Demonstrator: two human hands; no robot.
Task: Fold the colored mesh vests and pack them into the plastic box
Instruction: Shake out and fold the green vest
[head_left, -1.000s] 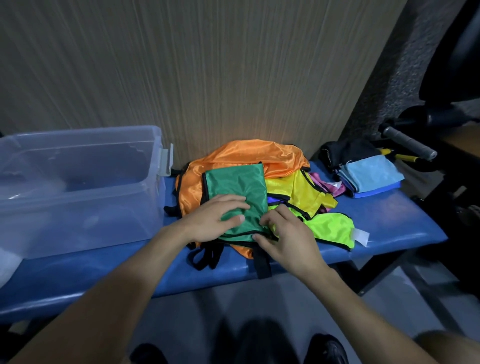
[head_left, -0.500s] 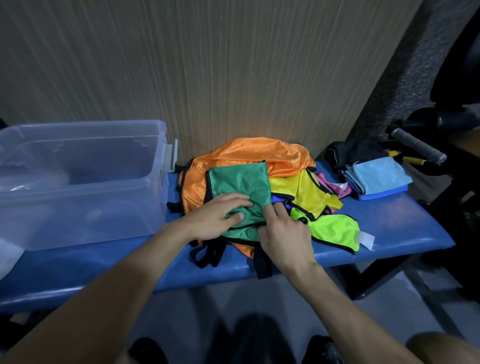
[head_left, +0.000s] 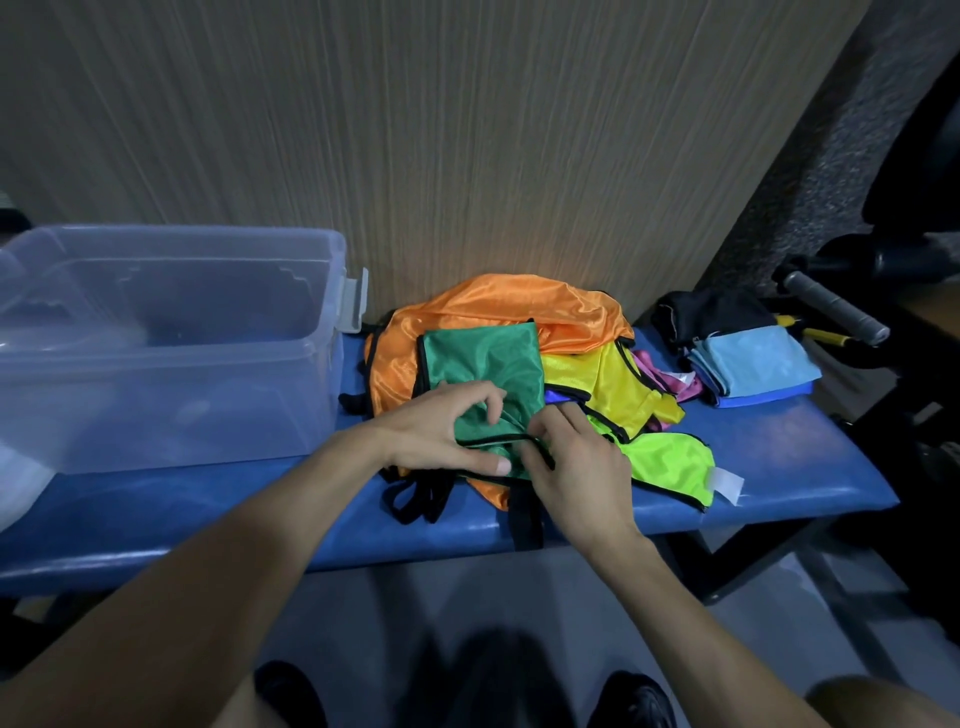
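Green vest (head_left: 483, 364) sits atop pile, under both hands. L hand (head_left: 441, 431) and R hand (head_left: 576, 467) each pinch its black-trimmed near edge w/ curled fingers. Fold away from fingertips, keep trim aligned, then into box (head_left: 311, 338), left of L hand.

Dim, warm wall glow, fisheye-warped edges

Blue padded bench (head_left: 779, 457), clear plastic box (head_left: 171, 364) left, vest pile (head_left: 519, 312) middle, folded cloths (head_left: 753, 364) right
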